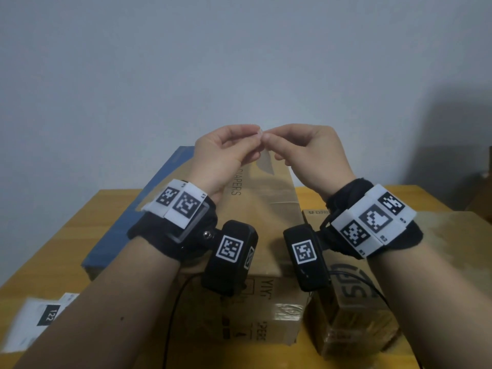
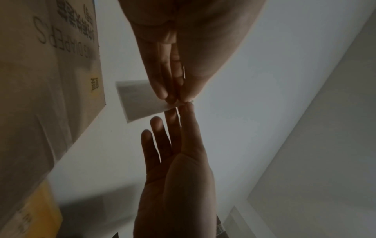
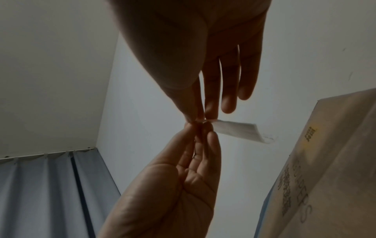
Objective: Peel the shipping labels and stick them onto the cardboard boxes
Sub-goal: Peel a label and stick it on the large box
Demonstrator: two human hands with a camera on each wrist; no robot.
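Our left hand and right hand pinch one corner of a small white label between fingertips, raised above the tall cardboard box on the tabletop; it hangs thin, pale, slightly curled.

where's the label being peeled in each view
Head: the label is a tiny white sliver just above centre, pinched between both hands.
Left wrist: left of centre, a pale sheet hanging from the fingertips.
Right wrist: right of centre, seen edge-on.
Shared landmark: the cardboard box printed DIAPERS.
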